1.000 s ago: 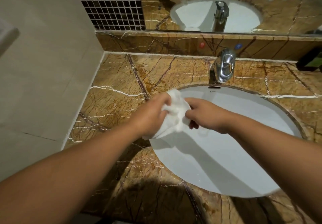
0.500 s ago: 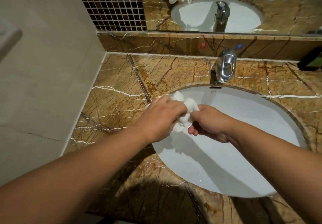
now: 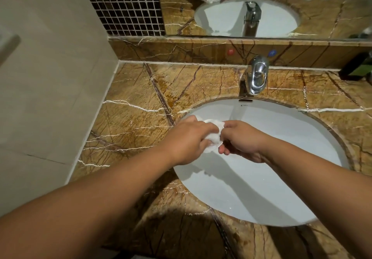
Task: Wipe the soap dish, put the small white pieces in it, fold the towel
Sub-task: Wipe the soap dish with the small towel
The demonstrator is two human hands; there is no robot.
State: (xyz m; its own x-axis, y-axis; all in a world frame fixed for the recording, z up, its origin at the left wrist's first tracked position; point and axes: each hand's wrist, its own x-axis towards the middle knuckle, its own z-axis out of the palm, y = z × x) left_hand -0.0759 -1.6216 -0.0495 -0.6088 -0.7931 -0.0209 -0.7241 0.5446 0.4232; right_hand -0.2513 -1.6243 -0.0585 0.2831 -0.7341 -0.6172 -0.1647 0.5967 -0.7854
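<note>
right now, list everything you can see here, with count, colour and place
towel: 1, white, bunched between both hands over the sink's left edge
sink: 1, white, set in the counter
tap: 1, chrome, behind the sink
counter: 1, brown veined marble, around the sink
mirror: 1, on the back wall
mosaic tiles: dark patch, left of the mirror
wall: beige, left
dark object: 1, far right, unclear
left hand: 1, grip shut on towel
right hand: 1, grip shut on towel
</note>
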